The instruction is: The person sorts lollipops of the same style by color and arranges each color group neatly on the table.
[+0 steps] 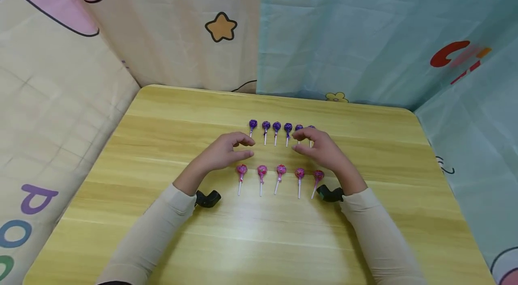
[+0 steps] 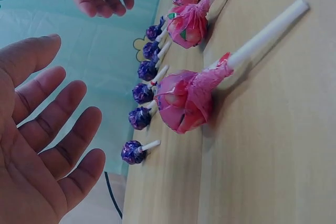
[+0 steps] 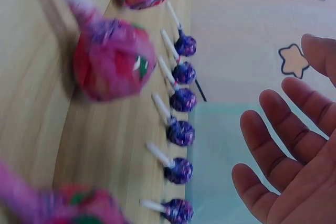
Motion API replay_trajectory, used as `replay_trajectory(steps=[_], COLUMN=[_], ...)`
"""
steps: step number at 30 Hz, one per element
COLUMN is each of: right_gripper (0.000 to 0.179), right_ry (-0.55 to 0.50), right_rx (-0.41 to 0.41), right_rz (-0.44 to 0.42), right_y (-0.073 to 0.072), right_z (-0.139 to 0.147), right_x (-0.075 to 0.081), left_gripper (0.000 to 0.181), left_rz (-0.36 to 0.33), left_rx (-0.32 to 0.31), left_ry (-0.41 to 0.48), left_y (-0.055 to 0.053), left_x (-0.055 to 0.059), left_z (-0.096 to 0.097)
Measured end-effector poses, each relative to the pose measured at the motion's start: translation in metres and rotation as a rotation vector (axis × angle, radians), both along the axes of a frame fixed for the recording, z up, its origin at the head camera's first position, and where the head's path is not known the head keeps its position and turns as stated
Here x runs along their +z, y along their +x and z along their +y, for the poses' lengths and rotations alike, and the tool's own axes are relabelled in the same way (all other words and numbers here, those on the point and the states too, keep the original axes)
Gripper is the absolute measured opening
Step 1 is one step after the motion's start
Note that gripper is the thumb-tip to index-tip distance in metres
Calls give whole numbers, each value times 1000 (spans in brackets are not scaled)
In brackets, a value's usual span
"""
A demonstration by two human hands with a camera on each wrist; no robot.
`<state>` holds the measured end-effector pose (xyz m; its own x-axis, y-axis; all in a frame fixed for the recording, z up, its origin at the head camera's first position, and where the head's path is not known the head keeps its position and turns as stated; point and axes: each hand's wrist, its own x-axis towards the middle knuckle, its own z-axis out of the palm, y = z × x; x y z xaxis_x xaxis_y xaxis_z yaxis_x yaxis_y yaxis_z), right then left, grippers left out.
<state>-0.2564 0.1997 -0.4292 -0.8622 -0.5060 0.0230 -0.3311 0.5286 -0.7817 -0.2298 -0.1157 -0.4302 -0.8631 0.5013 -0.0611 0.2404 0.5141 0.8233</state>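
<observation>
Several purple-wrapped lollipops (image 1: 277,126) lie in a row toward the far side of the table, sticks pointing toward me. Nearer, several pink-wrapped lollipops (image 1: 262,171) form a second row. My left hand (image 1: 226,151) hovers over the left part between the rows, fingers loosely bent, holding nothing. Opposite it, my right hand (image 1: 319,148) is held above the right ends, hiding part of the last purple lollipops. Its relaxed fingers hold nothing, as the right wrist view also shows. In the left wrist view a pink lollipop (image 2: 184,100) lies close beside the left hand.
The wooden table (image 1: 251,240) has rounded far corners. Printed curtains (image 1: 344,28) hang right behind it and along both sides. A black wrist device (image 1: 208,199) sits at the left cuff, another black wrist device (image 1: 329,193) at the right, close to the last pink lollipop.
</observation>
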Motion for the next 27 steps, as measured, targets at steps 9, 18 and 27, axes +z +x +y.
replay_trajectory(steps=[9,18,27], right_gripper=[36,36,35], right_ry=[-38,-30,37], right_rx=[73,120,172], right_rz=[-15,-66,-69], right_y=[3,6,12], right_z=[-27,-42,-54], right_x=[-1,-10,-20], left_gripper=[35,36,34], left_rz=[12,-5,-47], left_rx=[4,8,5], left_ry=[-17,-60,-78], left_y=[6,12,15], left_x=[0,-2,-7], left_z=[-10,-19,-24])
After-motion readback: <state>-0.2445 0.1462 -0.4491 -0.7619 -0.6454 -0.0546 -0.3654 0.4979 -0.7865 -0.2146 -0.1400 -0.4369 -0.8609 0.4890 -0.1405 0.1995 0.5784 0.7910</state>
